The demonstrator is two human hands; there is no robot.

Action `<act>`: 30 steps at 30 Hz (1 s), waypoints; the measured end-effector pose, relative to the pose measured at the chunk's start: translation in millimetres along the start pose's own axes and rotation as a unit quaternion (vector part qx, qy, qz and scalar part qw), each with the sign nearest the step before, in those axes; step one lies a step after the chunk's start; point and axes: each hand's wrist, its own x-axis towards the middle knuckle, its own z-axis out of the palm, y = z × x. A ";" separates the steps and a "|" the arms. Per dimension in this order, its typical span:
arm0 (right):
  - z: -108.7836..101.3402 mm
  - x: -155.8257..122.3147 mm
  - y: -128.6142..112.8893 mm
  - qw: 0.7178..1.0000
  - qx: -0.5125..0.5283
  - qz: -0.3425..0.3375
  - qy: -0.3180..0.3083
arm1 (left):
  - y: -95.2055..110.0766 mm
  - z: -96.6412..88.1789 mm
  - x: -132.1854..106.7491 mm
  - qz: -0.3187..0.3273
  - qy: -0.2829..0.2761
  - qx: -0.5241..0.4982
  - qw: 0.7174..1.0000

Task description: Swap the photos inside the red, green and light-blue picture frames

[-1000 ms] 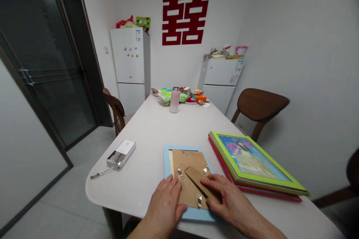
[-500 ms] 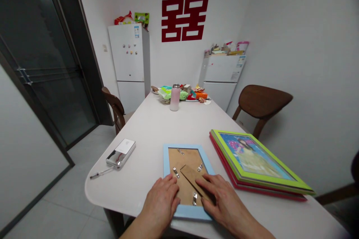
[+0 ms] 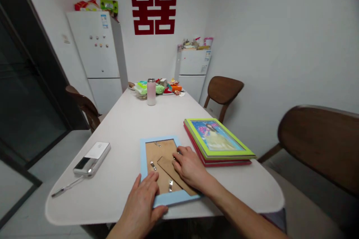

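Note:
A light blue picture frame (image 3: 143,157) lies face down on the white table, its brown backing board (image 3: 153,151) upward. Metal clips, among them a lower clip (image 3: 170,185) and a left clip (image 3: 153,165), sit around the board. A brown stand leg (image 3: 171,170) runs slantwise across it. My left hand (image 3: 143,198) rests on the frame's lower left corner, fingers spread and thumb by the bottom edge. With curled fingers my right hand (image 3: 189,166) works at the right-hand clip, which the fingertips mostly cover; its wrist passes over the frame's lower right corner.
Stacked frames, a green-edged picture (image 3: 215,138) on top, lie close to the right. A silver device (image 3: 92,160) with a short cable is at the left. Farther back stand a pink bottle (image 3: 151,92) and several packets. Wooden chairs (image 3: 226,89) flank the table.
My view has turned to the right. My right hand has moved from the stand leg up to the right-hand clip. My left hand has slid down toward the frame's lower left corner.

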 end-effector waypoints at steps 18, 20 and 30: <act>-3.5 -30.6 -10.5 0.995 0.064 -0.065 0.029 | -26.8 17.3 5.9 0.076 0.058 0.038 0.995; -4.2 -36.0 -14.3 0.989 0.086 -0.123 -0.002 | -27.3 17.9 5.4 0.077 0.057 0.035 0.995; 0.4 -19.9 -16.2 0.980 0.116 -0.152 -0.047 | -29.6 15.8 4.0 0.082 0.049 0.030 0.995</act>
